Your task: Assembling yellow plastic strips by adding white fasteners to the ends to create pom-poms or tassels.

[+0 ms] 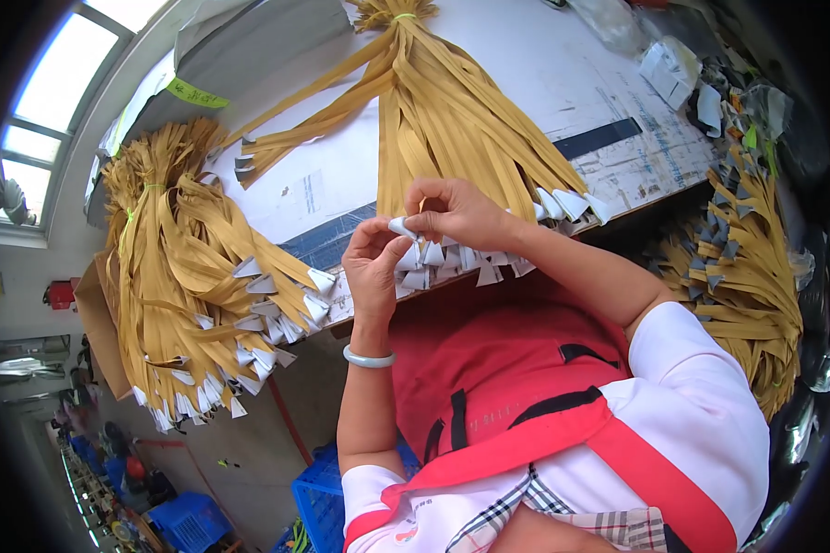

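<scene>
A bundle of long mustard-yellow fabric strips (452, 111) lies fanned over the tabletop, tied near its far end. White pieces cap the strips' near ends, which hang at the table's front edge. Both of my hands meet at one such white strip end (399, 227). My left hand (374, 267), with a pale bangle at the wrist, is closed on it between thumb and fingers. From the right, my right hand (466, 217) pinches the same white end, its fingers bent over it. The strip behind that end is partly hidden by my fingers.
A second white-tipped bundle (171, 276) droops over the table's left side, beside a cardboard box (101, 318). Grey-tipped strips (738, 267) hang at the right, below plastic bags and scraps (673, 74). Blue crates (189, 521) stand on the floor at lower left.
</scene>
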Available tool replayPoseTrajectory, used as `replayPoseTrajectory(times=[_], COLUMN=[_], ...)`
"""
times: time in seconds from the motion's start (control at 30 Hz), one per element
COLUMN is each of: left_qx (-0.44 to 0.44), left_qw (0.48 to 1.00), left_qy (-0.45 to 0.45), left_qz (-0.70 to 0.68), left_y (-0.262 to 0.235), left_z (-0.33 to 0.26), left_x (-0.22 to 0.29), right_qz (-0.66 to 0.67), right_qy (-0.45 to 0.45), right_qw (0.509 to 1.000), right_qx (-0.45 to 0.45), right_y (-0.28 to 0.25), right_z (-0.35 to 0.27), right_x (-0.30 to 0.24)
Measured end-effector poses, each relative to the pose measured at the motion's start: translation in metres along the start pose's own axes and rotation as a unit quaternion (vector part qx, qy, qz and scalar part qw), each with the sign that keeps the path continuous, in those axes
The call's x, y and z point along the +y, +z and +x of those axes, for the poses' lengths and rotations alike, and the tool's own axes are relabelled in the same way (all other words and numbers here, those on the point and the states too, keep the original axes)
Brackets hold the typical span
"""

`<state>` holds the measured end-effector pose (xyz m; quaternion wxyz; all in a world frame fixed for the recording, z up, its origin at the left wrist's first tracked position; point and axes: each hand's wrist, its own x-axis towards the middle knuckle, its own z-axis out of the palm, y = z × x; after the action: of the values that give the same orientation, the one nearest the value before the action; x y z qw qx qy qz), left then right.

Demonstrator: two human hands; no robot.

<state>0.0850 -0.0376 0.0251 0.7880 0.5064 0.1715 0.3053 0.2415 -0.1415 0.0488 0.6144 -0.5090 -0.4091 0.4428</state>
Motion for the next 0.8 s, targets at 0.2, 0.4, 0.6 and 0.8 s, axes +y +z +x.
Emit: replayPoseTrajectory(times=[0.2,0.4,0.6,0.8], left_qx=[-0.043,-0.075,-0.018,0.092], left_qw=[0.999,0.995,0.992,0.972], left_qy=[0.002,-0.036,0.006,0.129], left_qz=[0.002,0.061,0.129,0.173], left_y=[-0.009,-0.017,-0.006,0.017], left_z=[0.002,0.005,0.001,-0.015], left_x=[0.003,0.01,0.009,-0.006], right_qz=[-0.01,0.02,-0.046,-0.356], right_qy=[0.01,0.101,0.103,-0.233], right_qw=[1.0,0.987,0.988,0.895], right_qx=[-0.015,-0.124,-0.104,0.135], right_y=[0.001,-0.015,-0.006,0.016], right_z=[-0.004,0.004,0.0,-0.004], right_x=[0.003,-0.013,-0.014,0.005])
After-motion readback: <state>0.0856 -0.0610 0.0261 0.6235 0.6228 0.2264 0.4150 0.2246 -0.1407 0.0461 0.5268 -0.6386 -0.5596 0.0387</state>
